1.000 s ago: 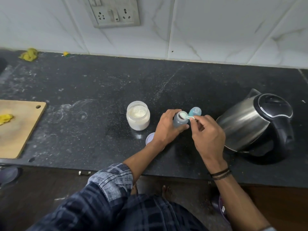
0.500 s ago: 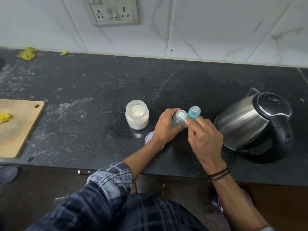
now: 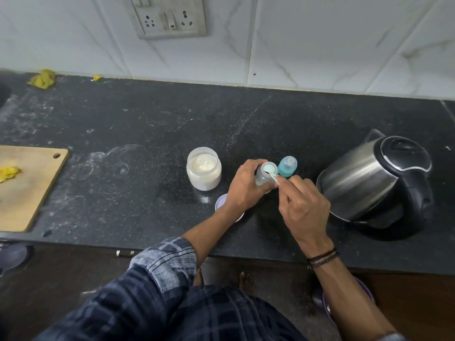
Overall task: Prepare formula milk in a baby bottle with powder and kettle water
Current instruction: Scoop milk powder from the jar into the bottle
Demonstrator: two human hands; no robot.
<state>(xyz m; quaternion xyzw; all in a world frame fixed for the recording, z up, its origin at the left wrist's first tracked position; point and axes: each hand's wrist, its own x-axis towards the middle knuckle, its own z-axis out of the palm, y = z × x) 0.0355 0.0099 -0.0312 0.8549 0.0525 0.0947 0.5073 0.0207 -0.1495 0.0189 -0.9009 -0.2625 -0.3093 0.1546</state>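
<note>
Left hand (image 3: 246,187) grips the bottle (image 3: 261,178); right hand (image 3: 305,207) pinches a scoop (image 3: 271,172), seemingly over its mouth.

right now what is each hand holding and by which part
The left hand grips the baby bottle round its body. The right hand pinches the scoop by its handle, bowl at the bottle's mouth.

I see dim, soft indoor light. Pale glare streaks on kettle (image 3: 364,178) steel, faint shadow beneath it on counter (image 3: 147,124). Edges bow from wide lens; near shirt (image 3: 172,316) soft.
</note>
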